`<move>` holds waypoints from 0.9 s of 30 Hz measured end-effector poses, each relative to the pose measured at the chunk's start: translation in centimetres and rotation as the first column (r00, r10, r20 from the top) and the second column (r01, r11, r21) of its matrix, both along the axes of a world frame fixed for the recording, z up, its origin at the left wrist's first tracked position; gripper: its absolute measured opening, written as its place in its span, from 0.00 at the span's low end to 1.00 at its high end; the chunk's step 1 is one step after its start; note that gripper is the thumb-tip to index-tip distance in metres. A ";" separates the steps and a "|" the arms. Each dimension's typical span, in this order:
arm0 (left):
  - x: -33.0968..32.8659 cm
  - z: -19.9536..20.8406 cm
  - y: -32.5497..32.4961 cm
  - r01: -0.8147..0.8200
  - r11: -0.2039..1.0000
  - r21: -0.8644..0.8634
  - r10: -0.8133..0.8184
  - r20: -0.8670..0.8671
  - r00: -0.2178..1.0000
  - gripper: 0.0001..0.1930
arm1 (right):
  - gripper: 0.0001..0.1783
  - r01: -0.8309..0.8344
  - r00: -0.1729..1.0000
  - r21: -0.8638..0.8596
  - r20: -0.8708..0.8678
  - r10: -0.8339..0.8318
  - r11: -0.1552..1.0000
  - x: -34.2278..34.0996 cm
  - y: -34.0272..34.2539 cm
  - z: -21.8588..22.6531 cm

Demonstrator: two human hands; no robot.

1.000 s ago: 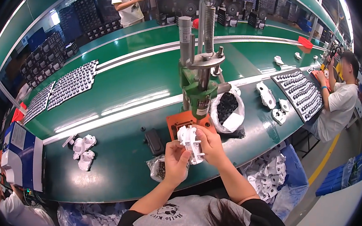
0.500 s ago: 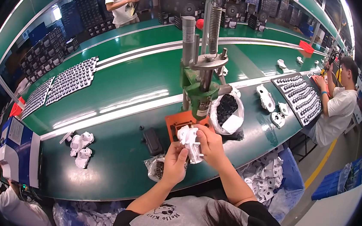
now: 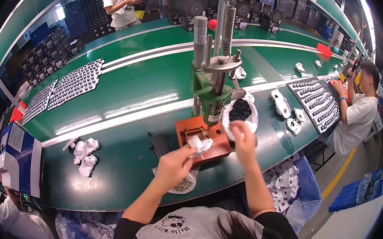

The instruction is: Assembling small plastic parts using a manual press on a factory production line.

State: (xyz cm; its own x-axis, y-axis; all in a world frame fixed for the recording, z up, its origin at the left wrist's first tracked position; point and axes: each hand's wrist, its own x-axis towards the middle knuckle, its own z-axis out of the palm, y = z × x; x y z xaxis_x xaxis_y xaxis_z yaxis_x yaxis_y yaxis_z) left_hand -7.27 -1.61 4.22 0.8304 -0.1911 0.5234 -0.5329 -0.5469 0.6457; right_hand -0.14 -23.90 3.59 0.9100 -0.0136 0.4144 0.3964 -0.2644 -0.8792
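Observation:
My left hand [image 3: 173,167] is closed on a white plastic part [image 3: 202,146], holding it over the orange fixture block [image 3: 221,152] beneath the green press [image 3: 211,103]. My right hand [image 3: 244,141] is raised away from the part. It is at the near edge of a white bag of small black pieces [image 3: 240,111]. Motion smears its fingers, so I cannot see whether it grips anything. A clear bag of small screws [image 3: 185,185] lies under and beside my left hand. Just left of the fixture is a dark grey object [image 3: 159,146], partly hidden by that hand.
Several white parts [image 3: 84,152] lie at left, others [image 3: 281,104] at right by a tray of black pieces [image 3: 315,103]. A blue bin [image 3: 308,189] of white parts stands beside the bench at right. A co-worker [image 3: 358,111] sits at far right; another person [image 3: 119,4] stands behind.
My right hand has left the white part and moved right to the bag of black pieces. My left hand keeps the part, now lower and tilted over the fixture, uncovering more of the orange block.

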 end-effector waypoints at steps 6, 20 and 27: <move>5.4 -2.7 -0.8 -0.090 0.921 0.379 -0.019 0.274 0.961 0.10 | 0.09 0.427 0.901 -0.734 0.300 -0.313 0.527 9.1 -5.3 -6.6; 6.7 -5.2 -1.0 -0.052 0.878 0.475 -0.083 0.260 0.962 0.08 | 0.08 0.201 0.974 -0.648 0.051 -0.221 0.734 13.6 -7.8 -7.9; 5.5 -4.7 -1.2 -0.066 0.900 0.431 -0.046 0.246 0.968 0.10 | 0.13 0.109 0.992 -0.344 0.095 -0.081 0.933 12.1 -7.4 -5.3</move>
